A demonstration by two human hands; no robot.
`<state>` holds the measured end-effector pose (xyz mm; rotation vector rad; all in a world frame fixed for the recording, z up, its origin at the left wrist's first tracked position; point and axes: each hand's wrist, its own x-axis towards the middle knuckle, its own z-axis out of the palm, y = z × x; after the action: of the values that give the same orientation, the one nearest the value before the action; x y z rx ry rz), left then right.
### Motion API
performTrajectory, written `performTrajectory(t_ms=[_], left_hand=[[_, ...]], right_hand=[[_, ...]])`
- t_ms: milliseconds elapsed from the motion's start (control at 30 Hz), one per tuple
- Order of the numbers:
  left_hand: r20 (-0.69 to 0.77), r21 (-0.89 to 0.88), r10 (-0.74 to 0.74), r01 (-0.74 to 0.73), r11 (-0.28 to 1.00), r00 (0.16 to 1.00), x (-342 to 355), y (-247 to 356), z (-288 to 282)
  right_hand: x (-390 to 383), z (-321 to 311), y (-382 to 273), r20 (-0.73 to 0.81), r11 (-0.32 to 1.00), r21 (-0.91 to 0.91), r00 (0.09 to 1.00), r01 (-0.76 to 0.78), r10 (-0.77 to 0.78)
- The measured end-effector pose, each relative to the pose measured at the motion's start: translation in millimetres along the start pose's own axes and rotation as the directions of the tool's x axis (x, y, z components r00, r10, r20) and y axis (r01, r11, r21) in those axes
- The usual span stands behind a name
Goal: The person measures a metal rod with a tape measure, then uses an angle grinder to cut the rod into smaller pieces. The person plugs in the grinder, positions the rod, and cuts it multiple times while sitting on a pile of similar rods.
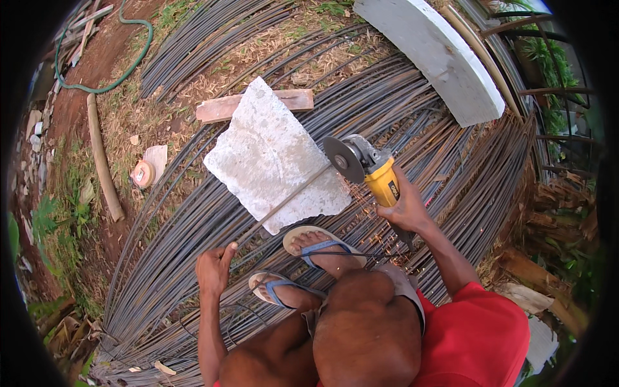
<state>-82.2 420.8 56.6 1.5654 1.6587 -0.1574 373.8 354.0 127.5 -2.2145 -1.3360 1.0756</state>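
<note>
Fingers [387, 213] of the right hand [407, 206] wrap around the yellow body of the grinder [385, 184], closed on it. Those of the left hand [214, 269] are curled shut on the near end of a rod [287, 201], thumb raised against it; how the fingertips lie underneath is hidden.

From the left hand, the rod slants up and to the right across the pale slab [264, 151], and its far part meets the rim of the grinder's disc [343, 162] at the slab's right edge. Whether it runs on behind the disc cannot be told. Sparks [379, 240] scatter below the disc, toward the feet.

Just below the slab are two feet in blue-strapped sandals [280, 293], between the hands. A board [216, 109] crosses under the slab's upper part, sticking out at both sides. Long dark bars [174, 242] spread in a curved bed beneath and around all this.

Farther out, a thick concrete block [445, 71] lies at the upper right. Over to the left are an orange roll [143, 174] beside a pale sheet [157, 156], a wooden pole [103, 158] and, near the top, a green hose [138, 61].
</note>
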Motion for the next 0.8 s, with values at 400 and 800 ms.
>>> performTrajectory(t_ms=[400, 800], left_hand=[[-0.115, -0.006, 0.0, -0.001, 1.0, 0.993, -2, -4, 10], [-0.142, -0.101, -0.041, 0.027, 0.995, 0.989, 0, 2, 7]], right_hand=[[-4, 5, 7, -0.004, 0.999, -0.021, 0.999, 0.034, -0.034], [4, 9, 1, -0.016, 1.0, 0.02, 1.0, -0.003, 0.003]])
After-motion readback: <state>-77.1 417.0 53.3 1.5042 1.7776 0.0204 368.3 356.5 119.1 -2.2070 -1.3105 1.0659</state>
